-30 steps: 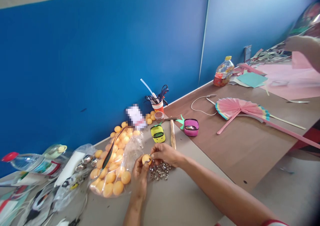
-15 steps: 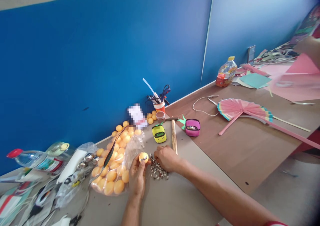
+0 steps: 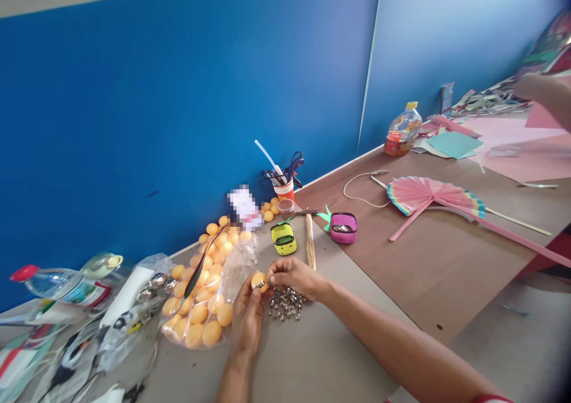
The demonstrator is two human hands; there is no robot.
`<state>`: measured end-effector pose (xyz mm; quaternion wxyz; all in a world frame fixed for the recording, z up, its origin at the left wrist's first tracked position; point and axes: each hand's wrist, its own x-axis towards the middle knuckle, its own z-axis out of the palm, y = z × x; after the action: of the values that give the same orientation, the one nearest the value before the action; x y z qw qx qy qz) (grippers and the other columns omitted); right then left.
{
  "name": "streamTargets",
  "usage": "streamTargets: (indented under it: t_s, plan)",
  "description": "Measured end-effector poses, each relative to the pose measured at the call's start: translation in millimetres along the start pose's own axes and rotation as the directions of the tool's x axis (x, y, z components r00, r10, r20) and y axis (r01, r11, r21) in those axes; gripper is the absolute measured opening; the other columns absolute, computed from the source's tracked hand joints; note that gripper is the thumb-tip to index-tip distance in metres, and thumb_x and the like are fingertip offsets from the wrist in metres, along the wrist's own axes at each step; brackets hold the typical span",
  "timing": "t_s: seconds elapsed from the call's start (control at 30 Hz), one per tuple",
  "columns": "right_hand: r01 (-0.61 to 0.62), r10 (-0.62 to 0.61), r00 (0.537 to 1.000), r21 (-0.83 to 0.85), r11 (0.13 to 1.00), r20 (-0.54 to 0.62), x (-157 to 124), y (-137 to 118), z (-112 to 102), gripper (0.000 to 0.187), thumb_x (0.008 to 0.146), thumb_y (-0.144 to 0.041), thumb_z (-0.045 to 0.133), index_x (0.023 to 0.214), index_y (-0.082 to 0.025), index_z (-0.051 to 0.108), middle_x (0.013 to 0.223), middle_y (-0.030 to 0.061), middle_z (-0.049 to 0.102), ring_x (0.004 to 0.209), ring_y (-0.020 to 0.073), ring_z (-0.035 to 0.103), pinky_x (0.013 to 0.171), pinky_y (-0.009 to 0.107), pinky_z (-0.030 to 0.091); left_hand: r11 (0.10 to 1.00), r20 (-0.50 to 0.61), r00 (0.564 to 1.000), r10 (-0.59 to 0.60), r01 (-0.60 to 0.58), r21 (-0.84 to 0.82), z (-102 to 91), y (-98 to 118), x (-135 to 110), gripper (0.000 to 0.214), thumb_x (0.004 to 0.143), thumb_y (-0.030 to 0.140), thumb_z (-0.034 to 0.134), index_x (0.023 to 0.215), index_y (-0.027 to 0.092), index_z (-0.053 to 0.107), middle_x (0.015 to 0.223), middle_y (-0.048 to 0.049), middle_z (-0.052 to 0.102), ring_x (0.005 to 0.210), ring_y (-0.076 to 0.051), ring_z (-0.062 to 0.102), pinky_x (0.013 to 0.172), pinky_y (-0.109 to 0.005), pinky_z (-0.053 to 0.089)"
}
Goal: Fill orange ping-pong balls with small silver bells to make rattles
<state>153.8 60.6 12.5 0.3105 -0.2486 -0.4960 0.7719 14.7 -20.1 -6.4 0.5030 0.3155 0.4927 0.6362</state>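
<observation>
My left hand (image 3: 248,322) is closed round an orange ball (image 3: 259,281), held up just above the grey table (image 3: 312,355). My right hand (image 3: 294,277) has its fingertips pinched against the ball's right side, over a small heap of shiny silver bells (image 3: 285,304) lying on the table. What the right fingertips pinch is too small to make out. A clear plastic bag full of orange balls (image 3: 201,308) lies just left of my hands.
A yellow case (image 3: 284,239), a wooden stick (image 3: 309,243) and a pink case (image 3: 343,227) lie beyond my hands. A cup of scissors and pens (image 3: 282,184) stands by the blue wall. Bottles (image 3: 57,285) lie at the left. Another person's hand (image 3: 542,92) works on pink paper far right, near a paper fan (image 3: 428,196).
My right hand has lifted off the heap of bells and come back to the ball held in my left hand. The other person's hand at far right has shifted slightly.
</observation>
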Motion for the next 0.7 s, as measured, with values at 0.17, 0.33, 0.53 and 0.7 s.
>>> streamTargets:
  t_s: [0.17,0.33,0.53,0.7]
  plan:
    - [-0.045,0.045,0.999,0.014,0.999,-0.021,0.5,2.5,1.8,0.022,0.062,-0.032,0.074,0.069,-0.015,0.061,0.055,-0.0049,0.055,0.050,0.0071,0.043,0.052,0.022,0.030,1.000,0.029,0.999,-0.021,0.021,0.018,0.1,0.0,-1.0,0.051,0.071,0.042,0.072,0.117,0.022,0.061,0.101,-0.0069,0.071,0.081,-0.022,0.067,0.075,-0.035,0.053]
    - [-0.052,0.053,0.999,0.026,0.998,-0.011,0.5,2.2,1.9,0.021,0.062,-0.031,0.073,0.068,-0.015,0.061,0.056,-0.0048,0.056,0.051,0.0069,0.044,0.053,0.022,0.030,0.999,0.030,0.999,-0.028,0.026,0.047,-2.5,-3.0,0.5,0.053,0.073,0.043,0.070,0.121,0.023,0.059,0.105,-0.0082,0.070,0.082,-0.022,0.068,0.076,-0.036,0.054]
    - [-0.089,0.089,0.996,0.008,0.996,-0.023,0.5,1.2,1.1,0.019,0.062,-0.028,0.072,0.067,-0.014,0.060,0.054,-0.0045,0.056,0.049,0.0063,0.044,0.051,0.021,0.030,0.999,0.027,1.000,-0.006,0.004,0.054,-6.2,-7.0,1.9,0.054,0.074,0.042,0.069,0.123,0.022,0.058,0.107,-0.0093,0.069,0.089,-0.024,0.067,0.080,-0.037,0.054]
    - [-0.125,0.124,0.992,-0.038,0.991,-0.041,0.4,-0.5,1.2,0.009,0.067,-0.020,0.066,0.067,-0.014,0.061,0.052,-0.0047,0.055,0.048,0.0065,0.044,0.051,0.020,0.032,0.996,0.001,1.000,0.012,-0.012,0.084,-9.5,-11.7,2.5,0.052,0.076,0.041,0.068,0.123,0.021,0.058,0.112,-0.0096,0.067,0.099,-0.024,0.064,0.084,-0.037,0.052]
